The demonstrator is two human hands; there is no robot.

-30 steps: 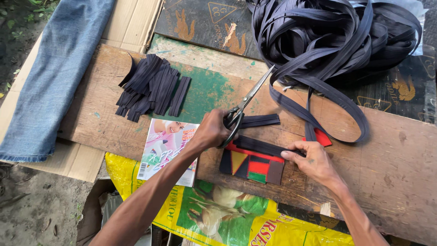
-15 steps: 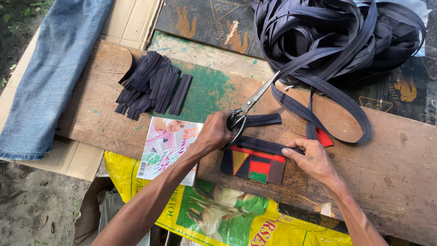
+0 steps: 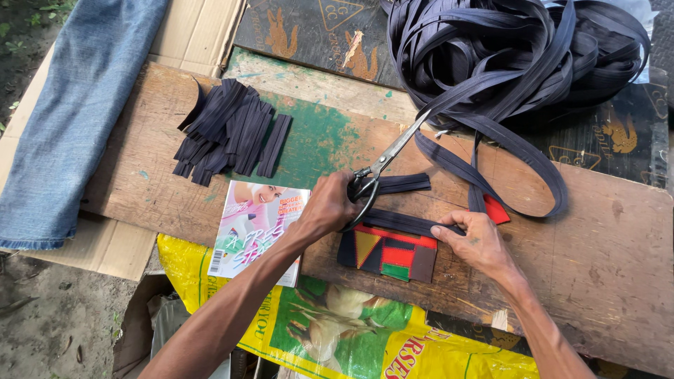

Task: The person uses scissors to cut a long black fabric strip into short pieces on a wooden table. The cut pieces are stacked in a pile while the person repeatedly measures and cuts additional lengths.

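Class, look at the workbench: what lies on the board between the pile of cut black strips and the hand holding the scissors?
In the head view, only bare green-painted wood lies between the cut strips and the left hand.
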